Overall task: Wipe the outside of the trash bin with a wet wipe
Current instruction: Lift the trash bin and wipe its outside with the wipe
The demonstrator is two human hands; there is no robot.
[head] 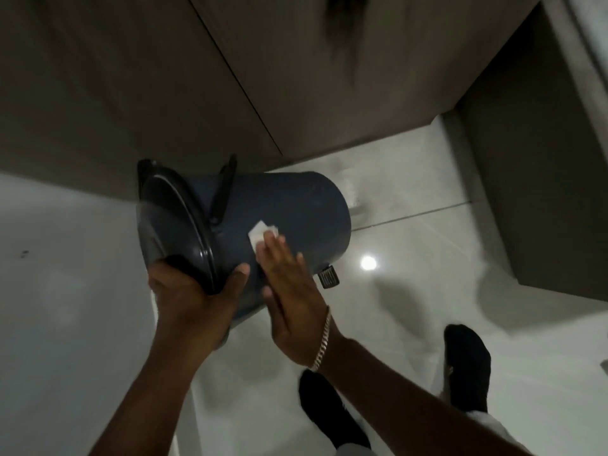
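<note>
A dark blue round trash bin (296, 205) is tipped on its side above the floor, its black lid (177, 222) facing left. My left hand (194, 294) grips the lid's rim from below and holds the bin up. My right hand (289, 287) lies flat on the bin's side, fingers pressing a small white wet wipe (261, 233) against it. A black handle (225, 189) stands out near the top of the bin, and its foot pedal (330, 276) shows beside my right hand.
Brown cabinet doors (230, 77) stand just behind the bin, and a darker cabinet side (543, 176) rises at the right. The glossy pale tiled floor (427, 258) reflects a ceiling light. My feet in black socks (467, 363) stand at the lower right.
</note>
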